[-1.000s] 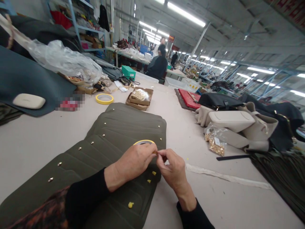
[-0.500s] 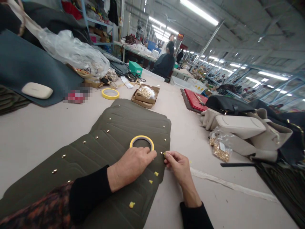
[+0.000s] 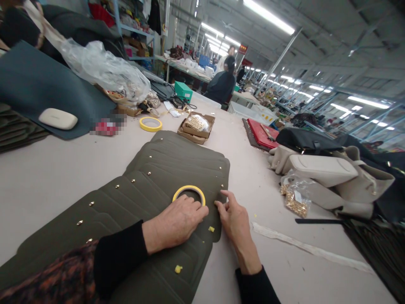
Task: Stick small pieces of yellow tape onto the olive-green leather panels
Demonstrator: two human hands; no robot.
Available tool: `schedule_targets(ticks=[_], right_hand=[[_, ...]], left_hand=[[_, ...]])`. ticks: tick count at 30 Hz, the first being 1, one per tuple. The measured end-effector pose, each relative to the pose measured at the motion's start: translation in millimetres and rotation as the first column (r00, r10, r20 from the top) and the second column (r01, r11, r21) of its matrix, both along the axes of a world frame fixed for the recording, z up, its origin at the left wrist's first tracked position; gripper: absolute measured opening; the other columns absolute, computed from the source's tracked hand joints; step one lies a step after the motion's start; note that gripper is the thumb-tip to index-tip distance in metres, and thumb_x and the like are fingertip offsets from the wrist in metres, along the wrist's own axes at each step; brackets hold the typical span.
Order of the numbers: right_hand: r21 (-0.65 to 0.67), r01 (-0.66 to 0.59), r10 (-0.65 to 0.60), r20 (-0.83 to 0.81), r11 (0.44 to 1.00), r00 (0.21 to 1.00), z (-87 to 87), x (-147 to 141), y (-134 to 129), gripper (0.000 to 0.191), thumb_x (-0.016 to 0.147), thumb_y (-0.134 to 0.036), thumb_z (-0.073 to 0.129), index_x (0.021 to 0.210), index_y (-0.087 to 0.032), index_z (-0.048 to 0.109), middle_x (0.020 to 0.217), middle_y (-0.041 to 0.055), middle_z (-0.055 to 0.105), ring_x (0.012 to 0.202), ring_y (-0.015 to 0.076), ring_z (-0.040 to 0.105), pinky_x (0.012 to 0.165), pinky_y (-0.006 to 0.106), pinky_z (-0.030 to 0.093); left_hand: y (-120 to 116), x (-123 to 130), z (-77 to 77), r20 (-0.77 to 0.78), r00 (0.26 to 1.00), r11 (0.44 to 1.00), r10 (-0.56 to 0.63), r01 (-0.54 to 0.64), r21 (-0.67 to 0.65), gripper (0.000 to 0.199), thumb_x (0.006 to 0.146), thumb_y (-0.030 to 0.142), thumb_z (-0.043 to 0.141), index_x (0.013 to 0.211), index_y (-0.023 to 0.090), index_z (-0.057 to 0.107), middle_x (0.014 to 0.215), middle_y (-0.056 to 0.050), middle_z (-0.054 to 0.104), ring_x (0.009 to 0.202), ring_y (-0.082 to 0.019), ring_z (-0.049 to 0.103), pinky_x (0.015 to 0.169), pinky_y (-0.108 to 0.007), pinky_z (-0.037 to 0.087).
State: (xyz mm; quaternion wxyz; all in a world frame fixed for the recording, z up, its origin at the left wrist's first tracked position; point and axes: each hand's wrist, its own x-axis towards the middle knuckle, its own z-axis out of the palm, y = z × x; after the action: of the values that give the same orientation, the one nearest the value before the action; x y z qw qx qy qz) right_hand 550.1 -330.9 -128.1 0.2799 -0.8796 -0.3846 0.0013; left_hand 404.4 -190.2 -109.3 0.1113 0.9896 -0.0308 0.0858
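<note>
Overlapping dark green panels (image 3: 158,215) lie on the table, with gold studs along their edges. My left hand (image 3: 177,219) is closed round the near side of a yellow tape roll (image 3: 189,188), resting over the panels. My right hand (image 3: 232,215) is at the panels' right edge, thumb and index finger apart, the thumb tip near where a stud was seen. Whether a scrap of tape sticks to it is too small to tell. Small yellow tape bits (image 3: 211,229) stick on the panel below my hands.
Ahead are a second yellow tape roll (image 3: 151,123) and a cardboard box of gold studs (image 3: 196,126). Beige bags (image 3: 322,166), a bag of gold parts (image 3: 295,200) and a white strip (image 3: 303,245) lie right. A person (image 3: 221,82) sits farther back.
My right thumb and index finger have parted from their pinch at the panel edge. One yellow tape bit on the panel is no longer seen. The view has shifted slightly.
</note>
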Motion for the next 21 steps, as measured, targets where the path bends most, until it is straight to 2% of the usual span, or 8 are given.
schedule_targets(ticks=[1,3,6,9,13,17,19,21], right_hand=[[0.014,0.031,-0.031,-0.002,0.999,1.0,0.4,0.7,-2.8,0.032,0.085,-0.032,0.056,0.114,-0.019,0.059,0.061,-0.0016,0.066,0.057,0.0179,0.063,0.058,0.026,0.044],[0.1,0.051,-0.052,0.003,0.994,0.999,1.2,1.5,-9.4,0.03,0.086,-0.036,0.057,0.11,-0.018,0.059,0.065,-0.0004,0.067,0.057,0.017,0.062,0.059,0.026,0.045],[0.19,-0.059,0.046,0.074,0.98,0.996,1.1,0.1,-16.1,0.018,0.089,-0.032,0.052,0.091,-0.019,0.064,0.079,0.0044,0.069,0.067,0.0159,0.063,0.066,0.026,0.047],[0.118,-0.146,0.132,0.118,0.982,0.984,-2.8,-1.6,-13.6,0.019,0.09,-0.027,0.05,0.086,-0.019,0.067,0.081,0.0055,0.069,0.073,0.0171,0.063,0.07,0.028,0.046],[0.067,-0.052,0.049,0.047,0.996,0.998,-8.7,0.4,-1.9,0.019,0.087,-0.026,0.052,0.083,-0.019,0.069,0.08,0.0062,0.07,0.073,0.0182,0.064,0.071,0.029,0.046],[0.02,0.003,-0.002,-0.06,1.0,0.998,-2.0,-1.7,1.7,0.015,0.081,-0.026,0.057,0.075,-0.02,0.07,0.074,0.0035,0.07,0.067,0.0168,0.063,0.065,0.027,0.045],[-0.043,-0.066,0.061,-0.11,0.997,0.992,5.4,-6.9,-2.0,0.014,0.078,-0.025,0.059,0.07,-0.021,0.07,0.07,0.0023,0.069,0.063,0.0161,0.061,0.061,0.026,0.044],[-0.103,-0.189,0.163,-0.22,0.977,0.962,12.5,-12.6,-7.4,0.014,0.077,-0.024,0.06,0.067,-0.021,0.07,0.066,0.001,0.068,0.06,0.0153,0.06,0.057,0.025,0.042]], left_hand=[[0.5,-0.2,1.9,-0.001,1.0,1.0,-0.004,0.004,-0.03,0.008,0.092,0.017,0.043,0.092,0.018,0.051,0.084,-0.004,0.057,0.076,-0.019,0.052,0.071,-0.032,0.042],[2.1,-0.9,5.6,0.006,1.0,0.995,-0.015,0.016,-0.097,0.01,0.093,0.016,0.04,0.095,0.017,0.05,0.087,-0.004,0.058,0.077,-0.018,0.052,0.071,-0.03,0.042],[5.2,-1.6,8.6,0.032,0.999,0.989,-0.029,0.034,-0.146,0.013,0.094,0.014,0.036,0.094,0.017,0.049,0.088,-0.004,0.057,0.079,-0.017,0.052,0.071,-0.028,0.043],[6.8,-1.4,7.2,0.06,0.997,0.988,-0.047,0.055,-0.142,0.015,0.094,0.014,0.035,0.094,0.017,0.05,0.088,-0.004,0.056,0.08,-0.017,0.052,0.073,-0.028,0.044],[6.3,-0.3,4.6,0.093,0.993,0.99,-0.067,0.078,-0.119,0.016,0.094,0.014,0.035,0.096,0.017,0.051,0.087,-0.003,0.056,0.078,-0.017,0.052,0.072,-0.028,0.044],[7.2,0.7,4.5,0.118,0.99,0.987,-0.076,0.091,-0.131,0.016,0.094,0.014,0.036,0.095,0.017,0.051,0.084,-0.003,0.056,0.077,-0.016,0.053,0.069,-0.026,0.044],[8.6,1.2,3.0,0.121,0.991,0.987,-0.061,0.078,-0.14,0.016,0.094,0.014,0.036,0.095,0.018,0.052,0.084,-0.003,0.057,0.077,-0.016,0.054,0.069,-0.025,0.045],[10.3,1.9,-0.1,0.118,0.992,0.986,-0.046,0.064,-0.155,0.017,0.094,0.014,0.037,0.098,0.018,0.053,0.084,-0.002,0.058,0.078,-0.016,0.057,0.07,-0.025,0.046]])
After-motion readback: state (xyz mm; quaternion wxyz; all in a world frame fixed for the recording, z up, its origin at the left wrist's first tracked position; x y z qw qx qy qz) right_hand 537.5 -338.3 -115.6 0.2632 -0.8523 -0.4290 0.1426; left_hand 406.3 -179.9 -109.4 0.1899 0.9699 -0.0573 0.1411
